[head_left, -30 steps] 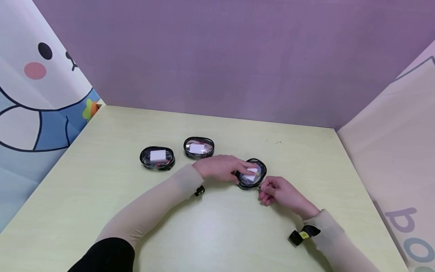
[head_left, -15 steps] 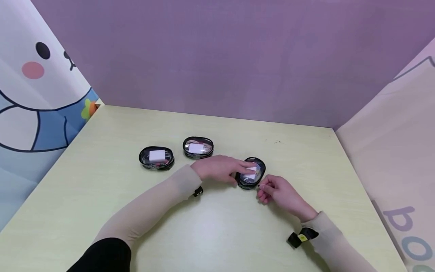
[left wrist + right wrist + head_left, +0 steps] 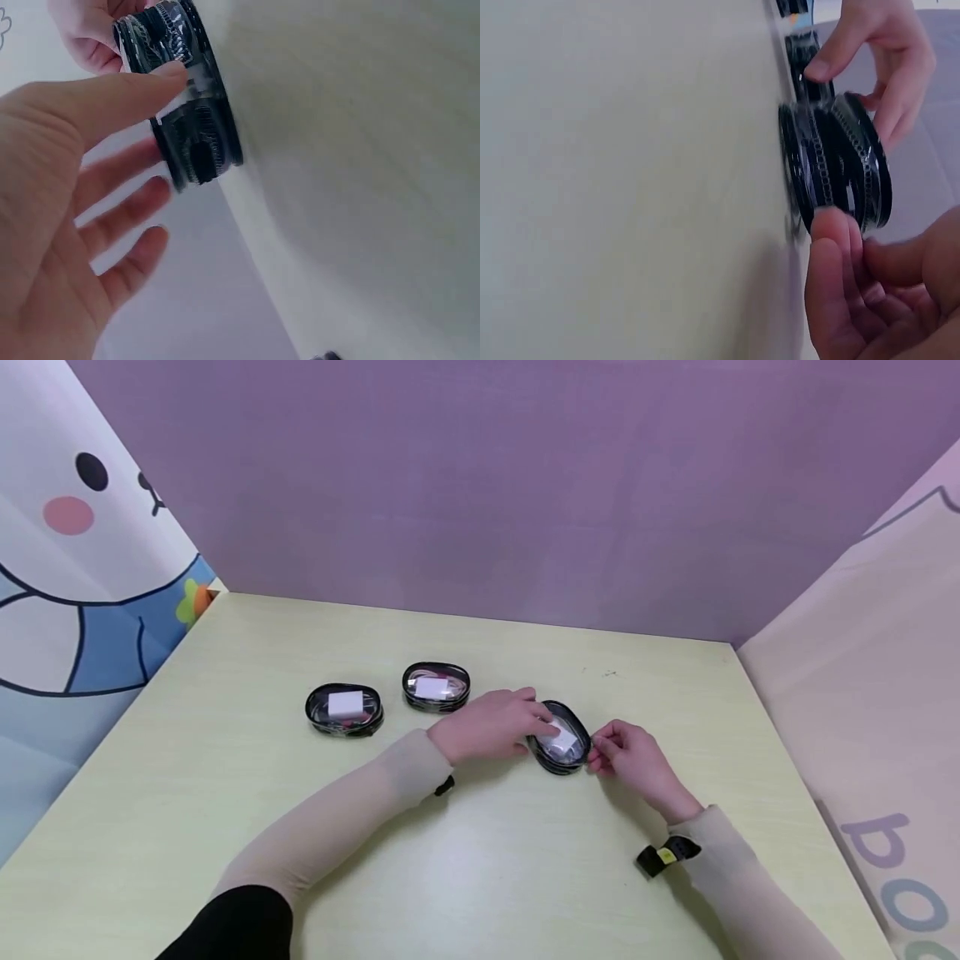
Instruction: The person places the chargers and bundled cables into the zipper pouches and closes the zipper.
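An oval clear pouch (image 3: 564, 767) with black trim and a zipper round its side lies on the table, a white block showing through its top. My left hand (image 3: 491, 724) holds its left side, index finger over the top; in the left wrist view the thumb presses the side wall of the pouch (image 3: 201, 142) and the other fingers spread loosely. At the right edge my right hand (image 3: 633, 764) pinches at the zipper; in the right wrist view the fingertips hide the zipper pull, and the zipper teeth run along the pouch (image 3: 832, 169).
Two similar pouches stand to the left: one (image 3: 345, 727) with a white block inside, another (image 3: 437, 700) with a white block and a pale cable. A purple wall (image 3: 480, 510) rises behind the table (image 3: 465, 877); printed cloths hang at both sides.
The pouch has turned and shifted slightly right. My right hand has moved up and right along its edge. The left hand's index finger has bent and drawn back a little on the top.
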Available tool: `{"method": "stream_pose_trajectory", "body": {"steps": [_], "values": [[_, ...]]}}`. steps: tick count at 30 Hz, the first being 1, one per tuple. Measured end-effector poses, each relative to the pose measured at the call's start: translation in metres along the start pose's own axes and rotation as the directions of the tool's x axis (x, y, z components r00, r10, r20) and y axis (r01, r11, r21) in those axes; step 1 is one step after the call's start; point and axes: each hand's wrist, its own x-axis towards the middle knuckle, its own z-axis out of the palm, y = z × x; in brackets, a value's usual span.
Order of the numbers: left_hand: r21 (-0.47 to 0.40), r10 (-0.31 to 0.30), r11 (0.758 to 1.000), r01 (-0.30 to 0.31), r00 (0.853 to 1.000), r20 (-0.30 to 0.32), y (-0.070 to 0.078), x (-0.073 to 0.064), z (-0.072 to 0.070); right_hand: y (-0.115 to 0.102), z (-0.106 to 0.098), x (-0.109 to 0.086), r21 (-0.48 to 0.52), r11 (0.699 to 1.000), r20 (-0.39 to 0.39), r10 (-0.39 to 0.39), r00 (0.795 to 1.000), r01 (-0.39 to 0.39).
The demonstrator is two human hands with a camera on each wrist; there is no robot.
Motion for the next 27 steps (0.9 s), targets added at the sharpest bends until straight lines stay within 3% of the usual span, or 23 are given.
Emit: {"method": "stream_pose_trajectory", "body": {"steps": [3, 7, 13, 18, 27], "values": [[-0.017, 0.049, 0.999, -0.049, 0.998, -0.029, -0.001, 0.004, 0.004, 0.004, -0.001, 0.006, -0.018, 1.000, 0.017, -0.016, 1.000, 0.016], [-0.078, 0.075, 0.994, -0.075, 0.997, 0.003, -0.001, 0.008, 0.008, 0.007, -0.003, 0.012, -0.025, 1.000, 0.032, -0.014, 0.999, 0.014], [-0.182, -0.015, 0.983, 0.031, 0.996, 0.090, -0.002, 0.010, 0.008, 0.010, -0.005, 0.013, -0.017, 1.000, 0.042, -0.005, 0.999, 0.006], [-0.252, -0.085, 0.962, 0.110, 0.991, 0.105, -0.002, 0.012, 0.007, 0.011, -0.005, 0.009, 0.000, 1.000, 0.068, -0.010, 0.998, 0.010], [-0.213, -0.091, 0.971, 0.112, 0.990, 0.107, -0.002, 0.016, 0.007, 0.008, -0.006, -0.004, 0.004, 1.000, 0.099, -0.012, 0.995, 0.012]]}}
